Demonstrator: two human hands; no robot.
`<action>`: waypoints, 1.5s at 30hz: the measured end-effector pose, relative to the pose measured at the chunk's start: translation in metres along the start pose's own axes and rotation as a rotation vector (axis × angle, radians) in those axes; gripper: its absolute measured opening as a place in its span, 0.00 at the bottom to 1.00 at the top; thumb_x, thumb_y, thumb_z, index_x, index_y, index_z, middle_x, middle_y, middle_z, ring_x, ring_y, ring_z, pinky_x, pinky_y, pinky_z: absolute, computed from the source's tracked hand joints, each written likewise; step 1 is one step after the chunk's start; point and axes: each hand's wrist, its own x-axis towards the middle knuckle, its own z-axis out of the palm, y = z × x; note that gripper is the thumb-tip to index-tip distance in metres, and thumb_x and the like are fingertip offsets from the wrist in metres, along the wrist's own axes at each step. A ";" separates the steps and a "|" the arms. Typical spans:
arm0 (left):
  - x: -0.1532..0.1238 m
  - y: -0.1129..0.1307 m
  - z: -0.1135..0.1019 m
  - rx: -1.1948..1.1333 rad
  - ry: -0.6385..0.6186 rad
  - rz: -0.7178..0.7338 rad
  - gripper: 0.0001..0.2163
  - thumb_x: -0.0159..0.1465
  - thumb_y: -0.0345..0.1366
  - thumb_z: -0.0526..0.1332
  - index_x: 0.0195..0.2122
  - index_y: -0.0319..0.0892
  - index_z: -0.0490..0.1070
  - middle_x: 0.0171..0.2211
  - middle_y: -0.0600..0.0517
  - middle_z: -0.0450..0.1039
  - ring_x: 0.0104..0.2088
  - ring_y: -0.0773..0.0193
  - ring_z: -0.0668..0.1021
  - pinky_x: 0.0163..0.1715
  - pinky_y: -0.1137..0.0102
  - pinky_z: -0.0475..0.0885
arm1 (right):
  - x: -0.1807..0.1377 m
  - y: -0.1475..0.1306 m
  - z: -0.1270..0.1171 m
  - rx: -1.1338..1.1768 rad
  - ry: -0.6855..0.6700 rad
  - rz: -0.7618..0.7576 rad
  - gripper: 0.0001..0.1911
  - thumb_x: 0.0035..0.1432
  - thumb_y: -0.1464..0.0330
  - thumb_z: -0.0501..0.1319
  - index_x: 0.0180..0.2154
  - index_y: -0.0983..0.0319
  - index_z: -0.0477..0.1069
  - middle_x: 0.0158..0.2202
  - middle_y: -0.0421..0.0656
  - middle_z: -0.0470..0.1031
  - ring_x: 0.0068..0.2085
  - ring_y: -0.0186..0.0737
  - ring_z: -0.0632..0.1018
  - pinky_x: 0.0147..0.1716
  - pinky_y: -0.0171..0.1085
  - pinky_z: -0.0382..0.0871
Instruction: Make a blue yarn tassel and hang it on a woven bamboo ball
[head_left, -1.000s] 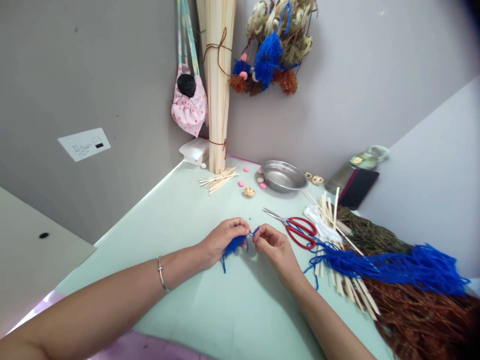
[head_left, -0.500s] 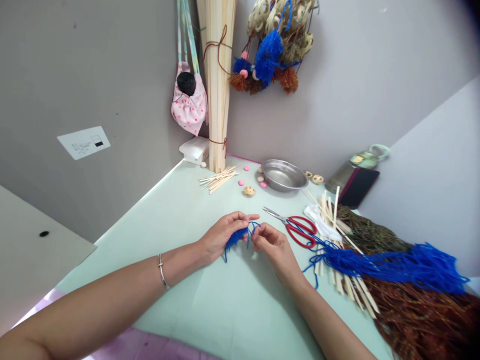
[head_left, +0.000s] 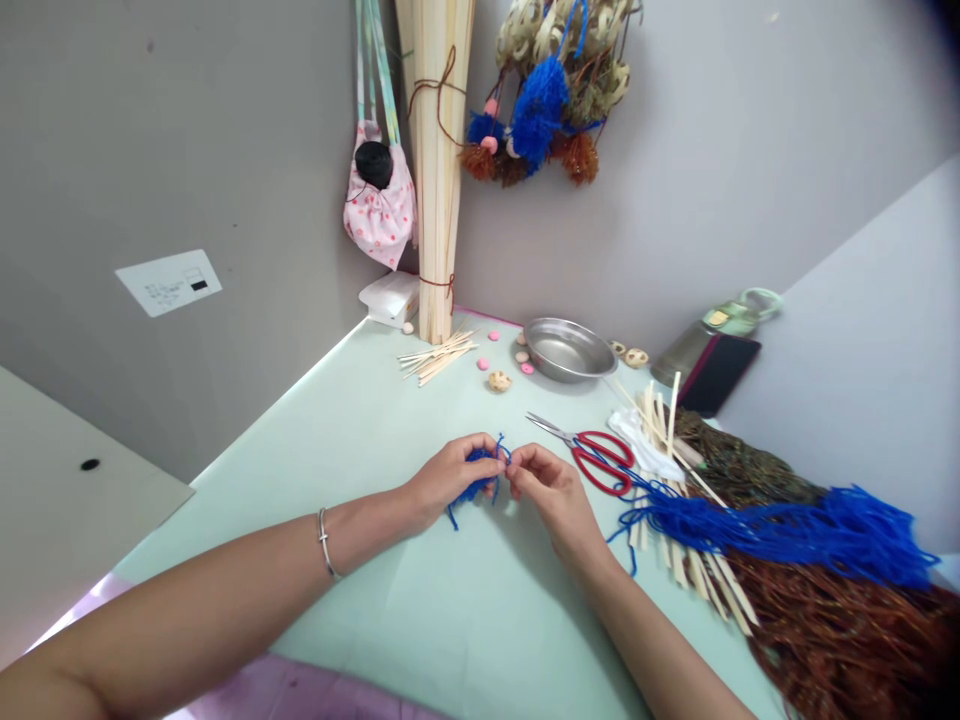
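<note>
Over the pale green table (head_left: 390, 420) my left hand (head_left: 448, 476) is closed around a small bundle of blue yarn (head_left: 477, 484), its loose ends hanging below my fingers. My right hand (head_left: 550, 490) meets it at the fingertips and pinches a blue strand at the top of the bundle. Both hands rest low, just above the tabletop. Red-handled scissors (head_left: 592, 460) lie just right of my right hand.
A long hank of blue yarn (head_left: 780, 530) lies on brown yarn (head_left: 840, 620) at the right, over pale sticks (head_left: 675, 560). A metal bowl (head_left: 566, 351), small beads and loose sticks (head_left: 439, 357) sit farther back. A stick bundle (head_left: 436, 170) and tassels (head_left: 540, 100) stand against the wall.
My fingertips have drawn closer together on the bundle; the blue strand that looped up between my hands half a second ago is now pulled in tight.
</note>
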 end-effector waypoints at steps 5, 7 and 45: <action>0.002 0.001 -0.002 -0.102 0.024 -0.030 0.05 0.54 0.34 0.62 0.31 0.40 0.69 0.24 0.55 0.67 0.24 0.70 0.71 0.27 0.75 0.64 | 0.000 -0.001 0.001 -0.011 -0.005 0.008 0.05 0.49 0.66 0.63 0.26 0.61 0.69 0.20 0.35 0.67 0.23 0.33 0.66 0.24 0.33 0.59; 0.003 0.000 -0.003 -0.138 0.034 -0.036 0.05 0.55 0.34 0.62 0.31 0.39 0.69 0.24 0.55 0.67 0.24 0.71 0.71 0.27 0.76 0.64 | 0.000 -0.001 0.001 -0.012 -0.004 0.010 0.04 0.49 0.67 0.62 0.26 0.61 0.69 0.20 0.35 0.67 0.23 0.33 0.66 0.24 0.33 0.59; 0.000 -0.004 -0.002 0.188 -0.014 0.069 0.09 0.60 0.42 0.60 0.33 0.41 0.65 0.22 0.58 0.64 0.22 0.71 0.69 0.24 0.75 0.64 | 0.002 0.006 -0.012 -0.052 0.074 -0.017 0.13 0.57 0.58 0.63 0.30 0.62 0.72 0.26 0.38 0.69 0.29 0.35 0.67 0.32 0.35 0.60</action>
